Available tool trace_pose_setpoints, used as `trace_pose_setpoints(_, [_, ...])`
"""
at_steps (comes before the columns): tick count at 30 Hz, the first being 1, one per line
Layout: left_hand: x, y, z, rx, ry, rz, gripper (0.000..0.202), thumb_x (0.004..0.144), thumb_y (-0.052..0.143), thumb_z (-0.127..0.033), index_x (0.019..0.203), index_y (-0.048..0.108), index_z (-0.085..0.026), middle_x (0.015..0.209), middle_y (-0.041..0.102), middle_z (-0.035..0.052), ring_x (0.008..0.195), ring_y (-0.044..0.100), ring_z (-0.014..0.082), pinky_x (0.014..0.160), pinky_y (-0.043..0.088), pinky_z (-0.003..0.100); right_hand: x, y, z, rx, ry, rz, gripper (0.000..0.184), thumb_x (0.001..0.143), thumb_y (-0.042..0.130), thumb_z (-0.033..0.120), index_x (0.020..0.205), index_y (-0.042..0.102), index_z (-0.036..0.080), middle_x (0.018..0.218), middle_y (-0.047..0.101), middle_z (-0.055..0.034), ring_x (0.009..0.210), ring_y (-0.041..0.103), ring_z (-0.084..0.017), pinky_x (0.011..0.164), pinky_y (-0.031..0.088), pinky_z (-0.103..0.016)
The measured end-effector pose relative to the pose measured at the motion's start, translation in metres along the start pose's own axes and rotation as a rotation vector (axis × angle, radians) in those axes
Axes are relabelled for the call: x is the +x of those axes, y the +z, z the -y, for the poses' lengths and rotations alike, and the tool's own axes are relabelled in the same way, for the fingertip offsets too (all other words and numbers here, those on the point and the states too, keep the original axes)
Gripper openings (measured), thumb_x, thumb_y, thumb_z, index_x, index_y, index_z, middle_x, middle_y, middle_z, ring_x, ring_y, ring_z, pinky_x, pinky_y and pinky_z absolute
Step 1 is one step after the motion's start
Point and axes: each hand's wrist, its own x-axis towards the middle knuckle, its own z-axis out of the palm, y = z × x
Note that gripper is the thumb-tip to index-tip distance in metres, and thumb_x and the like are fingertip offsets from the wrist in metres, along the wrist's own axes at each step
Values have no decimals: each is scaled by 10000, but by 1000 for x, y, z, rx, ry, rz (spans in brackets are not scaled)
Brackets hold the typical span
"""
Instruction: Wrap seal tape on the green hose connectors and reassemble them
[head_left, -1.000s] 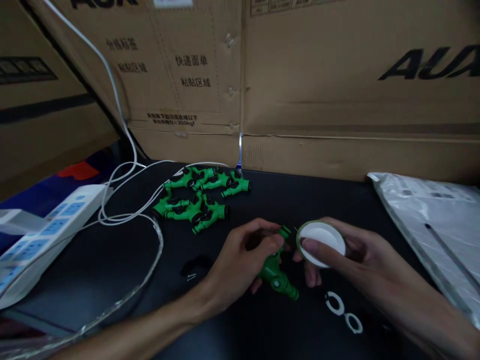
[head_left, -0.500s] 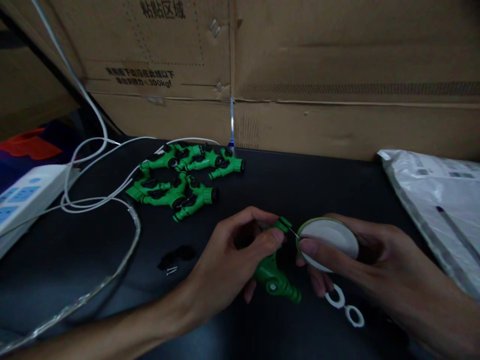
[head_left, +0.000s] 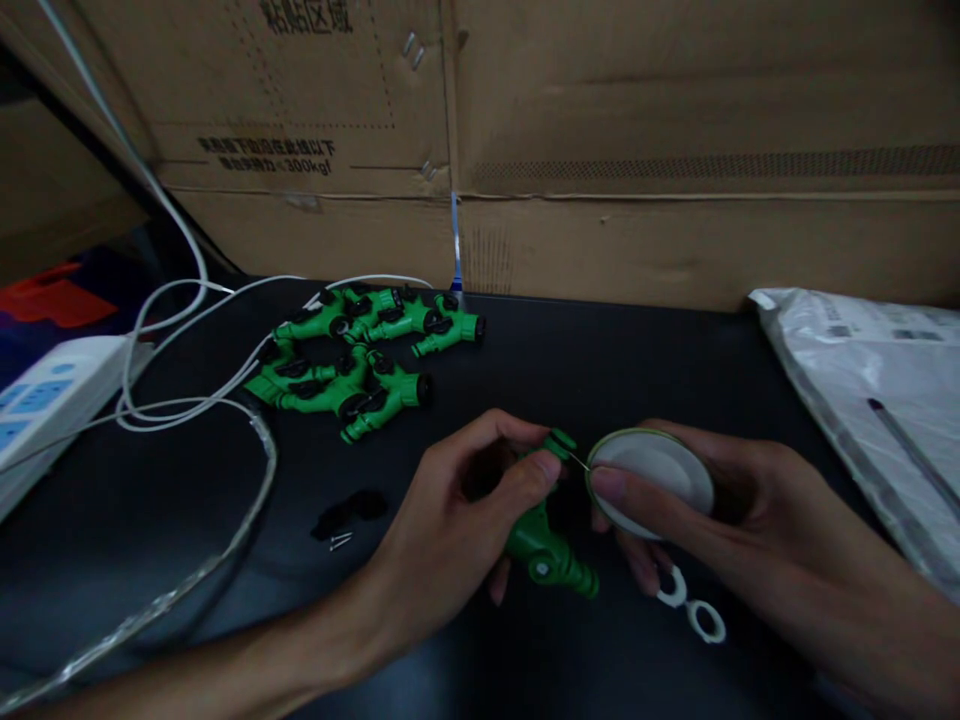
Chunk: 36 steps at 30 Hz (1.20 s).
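My left hand (head_left: 450, 520) is closed around a green plastic hose connector (head_left: 546, 548), thumb pressed near its upper threaded end. My right hand (head_left: 720, 520) grips a round white spool of tape (head_left: 651, 482) with a greenish rim, thumb across its face. A thin strand runs from the spool to the connector's tip. Both hands hover just above the black tabletop (head_left: 570, 370), almost touching each other.
A pile of several green connectors (head_left: 358, 362) lies at the back left, beside white cables (head_left: 187, 400) and a white power strip (head_left: 45, 400). Two white rings (head_left: 694, 608) lie under my right hand. Small black parts and screws (head_left: 346, 516) are left of centre. A plastic bag (head_left: 870, 390) lies right; cardboard boxes (head_left: 600, 150) stand behind.
The view has dipped and shifted, so everything sits a little higher and to the left. My hands keep the same grips on the connector and the spool, close together.
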Motion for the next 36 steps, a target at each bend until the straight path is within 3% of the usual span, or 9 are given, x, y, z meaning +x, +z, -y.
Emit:
trace_pose_setpoints(4, [-3,-1,5,11,37,26,284,973,684,-493,976,635,-213,678,551,-70,422,407,24,350,410,82,0,2,4,-27,-44,-21,445,949,698,519,622,650,220,535,631,15,512,562,-114,496,461,-185])
trace_pose_setpoints(10, [-7,1,6,79,59,23,273,986,669,-485,963,652,-213,767,612,-35,473,445,38,363,423,87,-3,2,4,7,-21,-7,335,936,747,431,678,672,231,566,634,31,527,599,-117,519,502,-178])
trace_pose_setpoints(15, [-8,5,5,91,54,-17,285,964,687,-501,984,672,-218,763,605,-31,443,440,34,337,407,89,-4,8,9,-3,-34,-43,440,881,774,541,600,642,230,518,608,16,490,581,-133,475,497,-200])
trace_pose_setpoints(18, [-9,7,3,50,50,-28,296,958,692,-495,1095,697,-232,798,628,-18,436,475,38,335,423,96,-3,11,10,-10,-57,-68,464,920,720,551,598,636,228,529,612,10,501,588,-132,494,513,-200])
trace_pose_setpoints(21, [-10,8,1,22,51,-23,341,955,689,-505,1185,712,-255,846,651,-2,438,508,46,332,435,105,-4,13,8,7,-61,-76,367,958,702,467,676,662,235,573,634,20,532,608,-128,524,526,-190])
trace_pose_setpoints(36, [-9,7,-3,-106,4,31,297,959,701,-506,1066,733,-232,776,639,-22,455,488,35,337,386,72,-6,21,3,71,-55,-77,336,977,684,430,704,640,241,598,636,24,542,624,-124,517,526,-180])
